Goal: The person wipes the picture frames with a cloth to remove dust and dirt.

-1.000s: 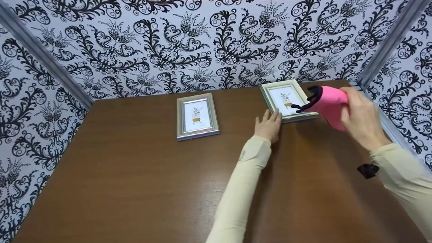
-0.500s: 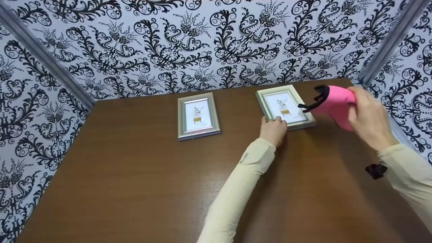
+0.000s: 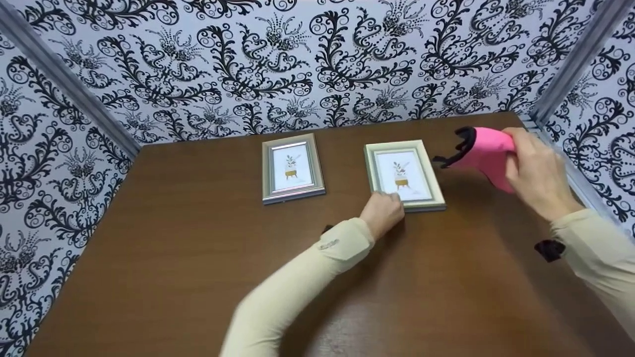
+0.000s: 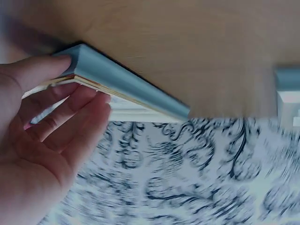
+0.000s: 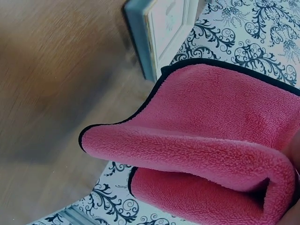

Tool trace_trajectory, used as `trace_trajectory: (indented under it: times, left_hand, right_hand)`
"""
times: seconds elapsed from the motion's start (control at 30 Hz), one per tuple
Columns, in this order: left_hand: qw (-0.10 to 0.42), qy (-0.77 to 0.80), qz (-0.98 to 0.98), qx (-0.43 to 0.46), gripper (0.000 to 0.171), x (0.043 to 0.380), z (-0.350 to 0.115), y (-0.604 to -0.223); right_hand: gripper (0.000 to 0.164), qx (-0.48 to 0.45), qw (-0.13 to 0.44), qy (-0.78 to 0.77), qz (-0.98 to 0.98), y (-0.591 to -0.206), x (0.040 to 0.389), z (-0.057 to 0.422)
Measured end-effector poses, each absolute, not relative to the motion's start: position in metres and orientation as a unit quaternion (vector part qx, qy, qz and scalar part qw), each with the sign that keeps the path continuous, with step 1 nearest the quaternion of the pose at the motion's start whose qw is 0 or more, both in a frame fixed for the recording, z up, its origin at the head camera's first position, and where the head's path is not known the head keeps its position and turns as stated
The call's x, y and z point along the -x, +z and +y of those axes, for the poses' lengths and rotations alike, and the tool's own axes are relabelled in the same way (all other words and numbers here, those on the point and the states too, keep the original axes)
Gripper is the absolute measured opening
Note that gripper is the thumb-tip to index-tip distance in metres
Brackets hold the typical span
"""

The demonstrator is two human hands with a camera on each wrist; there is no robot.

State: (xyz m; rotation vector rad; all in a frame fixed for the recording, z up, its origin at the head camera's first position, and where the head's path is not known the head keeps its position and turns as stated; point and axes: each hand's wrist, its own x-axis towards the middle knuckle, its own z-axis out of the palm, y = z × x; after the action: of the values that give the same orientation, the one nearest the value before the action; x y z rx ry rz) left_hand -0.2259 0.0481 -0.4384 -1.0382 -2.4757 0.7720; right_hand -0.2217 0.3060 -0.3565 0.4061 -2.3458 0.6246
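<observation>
The cream frame (image 3: pixel 428 171), blue-grey along its sides, holds a plant print (image 3: pixel 402 176) at the far right of the table (image 3: pixel 173 248). The left hand (image 3: pixel 382 214) grasps its near-left corner; the right hand (image 3: pixel 538 176) clutches a black-edged pink cloth (image 3: pixel 488 153).

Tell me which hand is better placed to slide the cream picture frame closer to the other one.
Probably the left hand: it grips the cream picture frame by its near edge. The right hand is apart from it, holding a pink, black-edged cloth.
</observation>
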Motion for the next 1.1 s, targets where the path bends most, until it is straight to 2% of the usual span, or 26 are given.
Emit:
trace_trajectory:
  times: [0.2,0.5,0.67,0.93,1.03,1.1]
  left_hand:
    - [0.173,0.305,-0.834,0.426,0.027,0.204,0.020,-0.439]
    - [0.181,0.313,-0.809,0.464,0.023,0.164,-0.011,-0.436]
    - [0.164,0.320,-0.809,0.465,0.020,0.139,-0.019,-0.433]
    - [0.135,0.353,-0.798,0.470,0.021,0.112,-0.030,-0.426]
    - [0.122,0.351,-0.798,0.474,0.018,0.110,-0.035,-0.425]
    - [0.123,0.334,-0.801,0.482,0.015,0.112,-0.038,-0.425]
  right_hand:
    - [0.035,-0.162,0.331,0.243,-0.897,-0.357,0.225,0.298]
    - [0.037,-0.170,0.317,0.257,-0.897,-0.358,0.237,0.270]
    - [0.037,-0.205,0.296,0.238,-0.902,-0.360,0.249,0.245]
    - [0.034,-0.273,0.315,0.170,-0.893,-0.362,0.268,0.197]
    - [0.036,-0.292,0.282,0.115,-0.907,-0.375,0.274,0.180]
    - [0.034,-0.306,0.238,0.074,-0.919,-0.389,0.274,0.171]
